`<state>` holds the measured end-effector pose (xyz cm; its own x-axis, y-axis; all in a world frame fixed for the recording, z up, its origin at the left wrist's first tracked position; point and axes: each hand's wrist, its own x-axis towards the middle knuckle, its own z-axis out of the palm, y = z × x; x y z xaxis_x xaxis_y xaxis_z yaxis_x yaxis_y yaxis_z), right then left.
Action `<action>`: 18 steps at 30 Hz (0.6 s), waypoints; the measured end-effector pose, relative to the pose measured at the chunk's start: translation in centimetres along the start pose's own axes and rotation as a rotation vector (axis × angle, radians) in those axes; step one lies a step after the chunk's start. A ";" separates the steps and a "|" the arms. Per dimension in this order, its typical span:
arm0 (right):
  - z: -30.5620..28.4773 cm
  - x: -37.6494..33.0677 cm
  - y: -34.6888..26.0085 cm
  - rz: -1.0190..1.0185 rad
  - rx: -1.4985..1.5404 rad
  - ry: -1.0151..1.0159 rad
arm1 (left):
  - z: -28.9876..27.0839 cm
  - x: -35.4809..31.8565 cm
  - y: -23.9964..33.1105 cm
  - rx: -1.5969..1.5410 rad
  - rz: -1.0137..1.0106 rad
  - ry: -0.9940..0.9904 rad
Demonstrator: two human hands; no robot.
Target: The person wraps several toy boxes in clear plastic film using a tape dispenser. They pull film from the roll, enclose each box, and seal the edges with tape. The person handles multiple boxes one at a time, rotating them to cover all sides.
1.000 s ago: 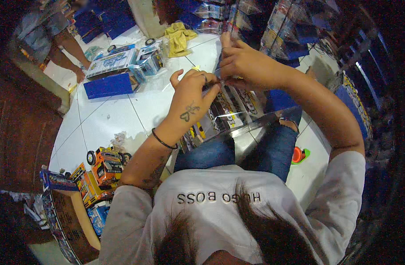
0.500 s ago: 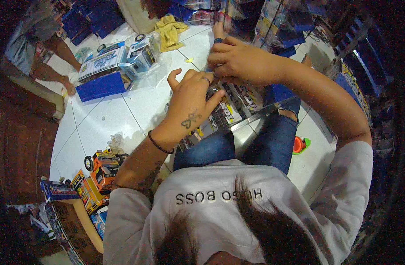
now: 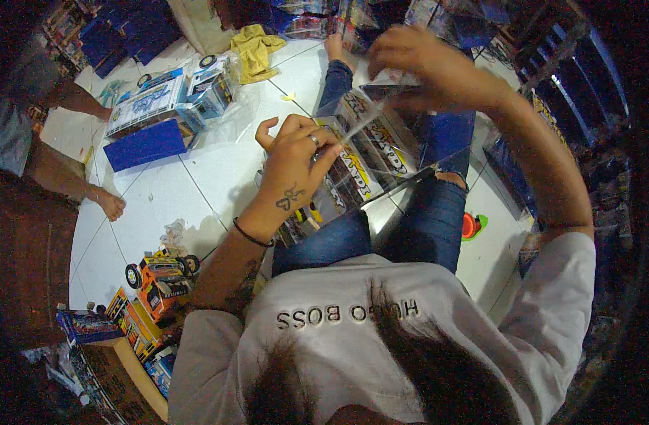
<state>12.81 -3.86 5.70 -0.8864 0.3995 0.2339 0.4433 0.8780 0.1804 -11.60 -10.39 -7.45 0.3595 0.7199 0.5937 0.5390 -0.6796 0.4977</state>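
Observation:
Between my jeans-clad legs lies a box (image 3: 356,177) in clear plastic wrap, with black, white and yellow print. My left hand (image 3: 292,152) rests over its left part, thumb and forefinger pinched together on a whitish translucent strip (image 3: 360,125). From there the strip runs taut, up and to the right, to my right hand (image 3: 427,67). That hand is raised above the far right of the box and smeared by motion. Its fingers look closed around the strip's other end, though the grip itself is blurred.
A blue-and-white toy truck (image 3: 151,99) in a box with loose plastic lies far left, near another person's bare foot (image 3: 110,204). Beyond it is a yellow cloth (image 3: 256,53). Orange toy trucks (image 3: 161,280) and an open carton (image 3: 119,375) stand near left. An orange-and-green round item (image 3: 470,226) lies right.
My right hand has moved up and right, away from my left, and the strip now stretches between them. The other person's foot has come nearer. The view has shifted slightly.

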 end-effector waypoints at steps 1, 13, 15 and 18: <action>1.2 0.0 -0.7 -0.064 0.071 -0.069 | -0.4 -0.3 -0.2 0.033 -0.017 -0.012; 1.6 -1.7 -2.8 0.104 -0.206 0.045 | -0.4 -6.7 -2.5 0.206 -0.056 0.159; 1.9 -2.5 -3.4 0.136 -0.202 -0.218 | -0.1 -6.6 -2.6 0.196 -0.044 0.175; 2.6 -3.4 -4.2 0.233 -0.021 -0.137 | -0.3 -6.5 -2.5 0.180 -0.033 0.189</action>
<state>13.64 -8.20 1.66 -0.7696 0.6229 0.1405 0.6385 0.7535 0.1566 -15.48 -13.46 -12.39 0.1999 0.6903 0.6954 0.6807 -0.6083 0.4082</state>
